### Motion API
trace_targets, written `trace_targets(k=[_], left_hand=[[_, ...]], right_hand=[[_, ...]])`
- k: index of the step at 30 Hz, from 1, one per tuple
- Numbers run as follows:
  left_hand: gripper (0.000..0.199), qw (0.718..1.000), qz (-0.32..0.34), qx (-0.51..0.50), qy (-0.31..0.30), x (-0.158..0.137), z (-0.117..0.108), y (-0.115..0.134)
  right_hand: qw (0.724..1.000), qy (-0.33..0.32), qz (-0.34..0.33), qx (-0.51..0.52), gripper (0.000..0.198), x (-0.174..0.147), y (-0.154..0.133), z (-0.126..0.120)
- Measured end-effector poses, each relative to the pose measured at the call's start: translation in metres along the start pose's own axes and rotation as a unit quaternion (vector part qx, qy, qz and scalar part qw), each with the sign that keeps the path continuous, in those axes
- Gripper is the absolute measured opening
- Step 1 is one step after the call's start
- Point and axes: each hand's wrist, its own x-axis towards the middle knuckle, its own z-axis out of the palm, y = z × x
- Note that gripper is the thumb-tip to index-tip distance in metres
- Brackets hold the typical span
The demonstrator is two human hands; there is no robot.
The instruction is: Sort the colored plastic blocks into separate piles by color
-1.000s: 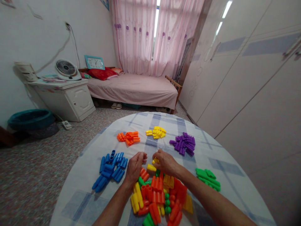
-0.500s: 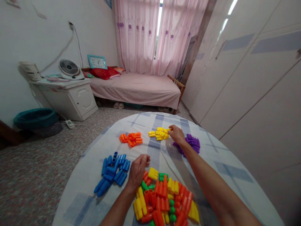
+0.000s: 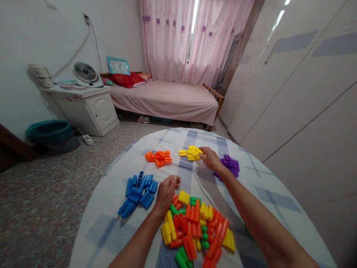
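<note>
My right hand point(image 3: 210, 158) reaches to the far side of the table, its fingertips pinched at a yellow plastic building block at the right edge of the yellow pile point(image 3: 192, 153). My left hand point(image 3: 167, 191) rests with curled fingers between the blue pile point(image 3: 139, 193) and a mixed heap of red, yellow and green blocks point(image 3: 192, 223); nothing shows in it. The blocks look like short joined tubes, some with rounded tips. Orange blocks point(image 3: 159, 158) lie left of the yellow ones. Purple blocks point(image 3: 231, 166) lie just right of my right hand, partly behind the forearm.
A checked cloth covers the round table point(image 3: 97, 208). Beyond it stand a bed point(image 3: 167, 98), a white cabinet point(image 3: 97, 113) with a fan point(image 3: 86, 72), and a lined bin point(image 3: 51, 132). A pale wardrobe point(image 3: 301, 89) runs along the right.
The camera view has tipped down slightly and turned left. My right hand has moved little and its fingertips are now lower against the yellow pile. The left hand keeps its curled pose.
</note>
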Motion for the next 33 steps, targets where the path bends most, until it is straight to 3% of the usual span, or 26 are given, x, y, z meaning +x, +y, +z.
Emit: trace_targets(k=[3, 6, 10, 15, 21, 24, 28, 33], left_hand=[[0.043, 1.0, 0.002, 0.0, 0.001, 0.0, 0.0, 0.0], [0.04, 1.0, 0.01, 0.007, -0.004, -0.001, -0.002, 0.001], [0.038, 1.0, 0.013, 0.002, -0.008, 0.0, -0.002, 0.0], [0.038, 1.0, 0.015, -0.002, -0.009, 0.001, -0.002, -0.002], [0.04, 1.0, 0.009, -0.007, 0.0, 0.0, -0.001, 0.0], [0.043, 1.0, -0.001, -0.013, 0.002, 0.0, 0.0, 0.001], [0.045, 1.0, -0.005, -0.011, 0.0, 0.0, 0.0, 0.002], [0.047, 1.0, -0.01, -0.011, -0.003, 0.0, 0.001, 0.0]], right_hand=[[0.983, -0.112, -0.13, 0.064, 0.034, -0.038, -0.028, -0.005], [0.947, -0.233, -0.2, 0.095, 0.039, -0.076, -0.051, -0.004], [0.938, -0.267, -0.221, 0.016, 0.052, -0.101, -0.065, 0.003], [0.944, -0.252, -0.213, 0.015, 0.059, -0.11, -0.065, 0.007], [0.953, -0.208, -0.217, 0.043, 0.047, -0.107, -0.054, 0.018], [0.977, -0.123, -0.168, 0.05, 0.046, -0.081, -0.042, 0.015], [0.998, 0.011, -0.053, -0.025, 0.045, -0.028, -0.029, 0.002], [0.993, 0.036, 0.025, -0.113, 0.037, 0.017, -0.023, 0.004]])
